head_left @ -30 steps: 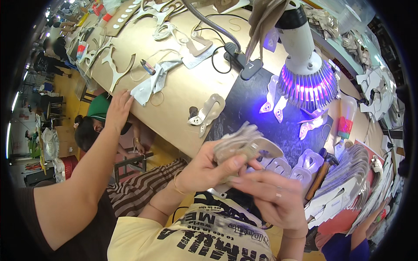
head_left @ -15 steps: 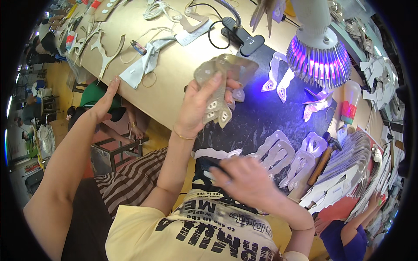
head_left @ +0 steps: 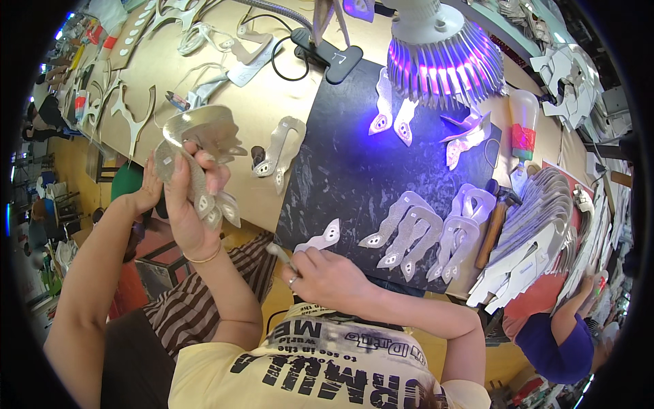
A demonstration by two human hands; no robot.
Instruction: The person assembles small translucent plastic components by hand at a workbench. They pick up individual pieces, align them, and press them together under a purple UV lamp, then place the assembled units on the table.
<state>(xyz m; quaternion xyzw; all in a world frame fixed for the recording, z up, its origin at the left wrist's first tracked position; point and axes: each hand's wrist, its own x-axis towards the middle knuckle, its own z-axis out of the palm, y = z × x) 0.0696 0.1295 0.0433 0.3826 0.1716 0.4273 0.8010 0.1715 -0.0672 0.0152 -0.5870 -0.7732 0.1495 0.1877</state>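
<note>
My left hand is raised over the table's left part. It grips a stack of metallic beige, curved shoe upper pieces, whose pointed ends with white-edged holes hang below the fingers. My right hand is closed at the near edge of the black mat. Its fingers hold a small pale stick-like thing, mostly hidden by the hand. Just beyond the knuckles lies a single pale upper piece. A U-shaped upper piece rests at the mat's left edge.
A lit purple lamp hangs above more upper pieces. Several U-shaped pieces lie at the mat's near right, beside a hammer and white stacked parts. A bottle stands behind. A co-worker's arm reaches in at left.
My left hand has moved left with the stack, and the U-shaped piece by the mat's edge now shows. My right hand has moved left and slightly down. The whole view has shifted.
</note>
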